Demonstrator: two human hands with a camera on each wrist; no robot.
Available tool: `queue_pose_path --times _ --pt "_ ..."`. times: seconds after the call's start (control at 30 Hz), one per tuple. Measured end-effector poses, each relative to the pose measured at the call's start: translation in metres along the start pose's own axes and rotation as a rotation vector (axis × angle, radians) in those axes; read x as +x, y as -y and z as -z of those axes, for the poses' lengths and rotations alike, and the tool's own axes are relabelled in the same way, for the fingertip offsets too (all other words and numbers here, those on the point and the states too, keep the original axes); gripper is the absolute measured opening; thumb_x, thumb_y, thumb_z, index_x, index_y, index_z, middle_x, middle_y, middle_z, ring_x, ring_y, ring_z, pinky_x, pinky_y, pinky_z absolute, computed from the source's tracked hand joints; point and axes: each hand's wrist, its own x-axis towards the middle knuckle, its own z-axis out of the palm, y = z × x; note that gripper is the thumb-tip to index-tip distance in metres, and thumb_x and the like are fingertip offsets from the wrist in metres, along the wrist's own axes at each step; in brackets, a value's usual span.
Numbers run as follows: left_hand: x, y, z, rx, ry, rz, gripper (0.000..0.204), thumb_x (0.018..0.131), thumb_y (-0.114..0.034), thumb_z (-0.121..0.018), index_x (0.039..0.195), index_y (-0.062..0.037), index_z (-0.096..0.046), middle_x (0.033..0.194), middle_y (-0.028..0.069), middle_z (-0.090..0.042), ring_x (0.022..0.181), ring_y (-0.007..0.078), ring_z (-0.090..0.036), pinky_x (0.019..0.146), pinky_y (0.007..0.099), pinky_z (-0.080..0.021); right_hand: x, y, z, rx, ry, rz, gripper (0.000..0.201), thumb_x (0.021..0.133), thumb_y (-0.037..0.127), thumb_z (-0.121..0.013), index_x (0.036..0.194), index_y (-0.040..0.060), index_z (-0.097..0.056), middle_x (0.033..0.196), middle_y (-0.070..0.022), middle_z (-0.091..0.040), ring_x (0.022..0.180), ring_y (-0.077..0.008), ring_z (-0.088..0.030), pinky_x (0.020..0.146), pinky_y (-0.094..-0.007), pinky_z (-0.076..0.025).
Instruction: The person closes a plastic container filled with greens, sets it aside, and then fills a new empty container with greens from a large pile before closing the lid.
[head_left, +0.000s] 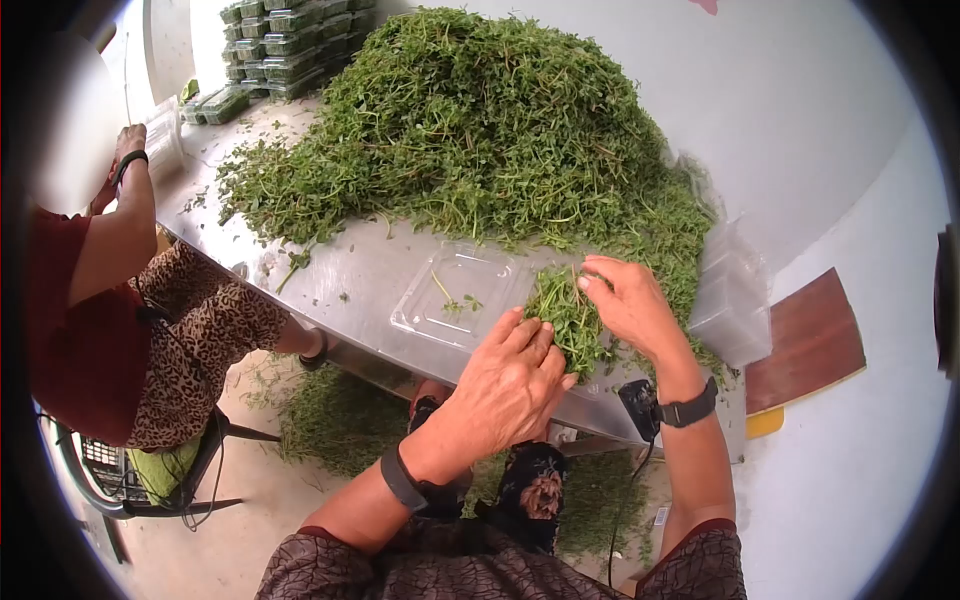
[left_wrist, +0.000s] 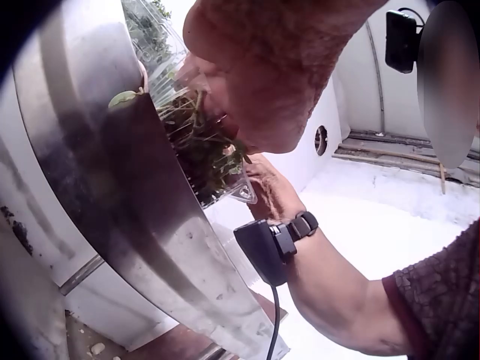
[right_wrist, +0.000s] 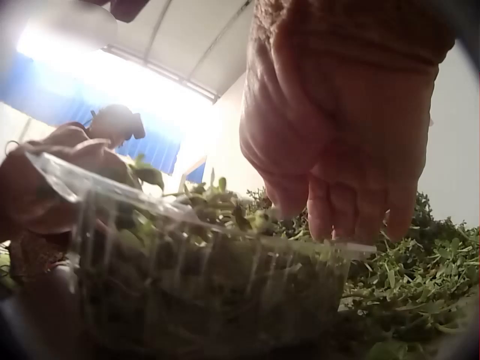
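Observation:
A clear plastic clamshell box [right_wrist: 210, 277] heaped with leafy green sprigs [head_left: 565, 310] stands near the table's front edge. Its lid [head_left: 450, 290] lies folded out to the left, with a few loose sprigs on it. My left hand [head_left: 505, 385] lies over the left side of the greens, fingers extended across them and thumb toward the near side. At the box's far right side is my right hand [head_left: 630, 305], its fingers pointing down at the rim in the right wrist view, thumb apart from them. The left wrist view shows stems bunched under the left hand.
A large mound of greens [head_left: 490, 120] covers the back of the metal table [head_left: 340, 280]. Filled boxes [head_left: 290, 45] are stacked at the back left; nested empty boxes [head_left: 730, 300] stand at right. Another person [head_left: 100, 300] sits at left. A cable hangs from my right wrist.

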Motion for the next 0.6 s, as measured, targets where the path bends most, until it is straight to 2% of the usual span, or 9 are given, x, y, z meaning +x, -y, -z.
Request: queue_pose_path --times 0.07,0.1,0.17,0.2,0.27,0.3,0.37,0.47,0.6 --pt "0.001 0.001 0.001 -0.030 0.016 0.006 0.021 0.087 -0.017 -0.061 0.094 0.0022 -0.060 0.111 0.0222 -0.062 0.110 0.0351 -0.056 0.105 0.0489 -0.037 0.009 0.011 0.003 -0.128 0.213 -0.202 0.027 0.086 0.013 -0.062 0.107 -0.0039 -0.064 0.111 -0.0201 -0.066 0.090 -0.0318 -0.067 0.080 -0.0340 -0.052" --pt "0.001 0.002 0.001 -0.040 0.018 0.007 0.021 0.087 -0.019 -0.060 0.093 0.0018 -0.060 0.108 0.0212 -0.063 0.108 0.0340 -0.057 0.104 0.0481 -0.038 0.010 0.008 -0.002 -0.131 0.214 -0.201 0.027 0.086 0.013 -0.062 0.107 -0.0039 -0.064 0.111 -0.0201 -0.066 0.090 -0.0318 -0.067 0.080 -0.0340 -0.052" --pt "0.003 0.004 0.000 -0.050 0.016 0.008 0.022 0.088 -0.020 -0.060 0.091 0.0013 -0.061 0.105 0.0203 -0.064 0.107 0.0330 -0.058 0.103 0.0473 -0.038 0.014 -0.007 -0.015 -0.095 0.165 -0.055 0.026 0.083 0.011 -0.063 0.104 -0.0035 -0.065 0.107 -0.0201 -0.067 0.087 -0.0341 -0.067 0.078 -0.0365 -0.052" --pt "0.004 0.005 -0.002 -0.050 0.002 0.013 0.022 0.088 -0.021 -0.061 0.090 0.0009 -0.062 0.103 0.0192 -0.065 0.105 0.0320 -0.059 0.103 0.0466 -0.039 0.013 -0.010 -0.019 -0.098 0.166 -0.052 0.026 0.083 0.011 -0.063 0.104 -0.0035 -0.065 0.107 -0.0201 -0.067 0.087 -0.0341 -0.067 0.078 -0.0365 -0.052" --pt "0.004 0.006 -0.004 -0.049 -0.014 0.023 0.023 0.088 -0.022 -0.062 0.089 0.0006 -0.062 0.101 0.0182 -0.066 0.104 0.0310 -0.060 0.102 0.0460 -0.040 0.007 -0.013 -0.025 -0.188 -0.004 0.186 0.023 0.080 0.009 -0.064 0.100 -0.0016 -0.068 0.107 -0.0197 -0.067 0.091 -0.0351 -0.065 0.082 -0.0393 -0.051" --pt "0.003 0.007 -0.006 -0.044 -0.036 0.017 0.023 0.088 -0.022 -0.062 0.089 0.0005 -0.063 0.101 0.0176 -0.066 0.103 0.0305 -0.061 0.102 0.0454 -0.041 0.004 -0.009 -0.025 -0.187 -0.002 0.189 0.023 0.080 0.009 -0.064 0.100 -0.0016 -0.068 0.107 -0.0197 -0.067 0.091 -0.0351 -0.065 0.082 -0.0393 -0.051" --pt "0.003 0.008 -0.008 -0.038 -0.059 0.009 0.022 0.088 -0.022 -0.063 0.089 0.0004 -0.063 0.101 0.0170 -0.067 0.102 0.0300 -0.062 0.102 0.0449 -0.041 -0.002 0.002 -0.022 -0.328 -0.036 0.313 0.021 0.078 0.007 -0.065 0.097 -0.0001 -0.070 0.106 -0.0187 -0.067 0.098 -0.0351 -0.062 0.089 -0.0411 -0.047" --pt "0.003 0.008 -0.010 -0.032 -0.071 0.010 0.022 0.087 -0.022 -0.064 0.089 0.0007 -0.063 0.101 0.0172 -0.067 0.103 0.0304 -0.062 0.102 0.0447 -0.041 -0.009 0.008 -0.022 -0.278 0.028 0.287 0.017 0.080 0.008 -0.063 0.094 0.0021 -0.071 0.113 -0.0186 -0.065 0.106 -0.0352 -0.056 0.097 -0.0437 -0.041" --pt "0.005 0.009 -0.009 -0.080 -0.083 0.020 0.022 0.084 -0.020 -0.066 0.089 0.0005 -0.063 0.100 0.0168 -0.067 0.102 0.0312 -0.061 0.101 0.0442 -0.042 -0.012 0.004 -0.027 -0.200 0.048 0.284 0.017 0.082 0.010 -0.062 0.096 0.0024 -0.070 0.113 -0.0196 -0.064 0.106 -0.0362 -0.055 0.097 -0.0442 -0.041"
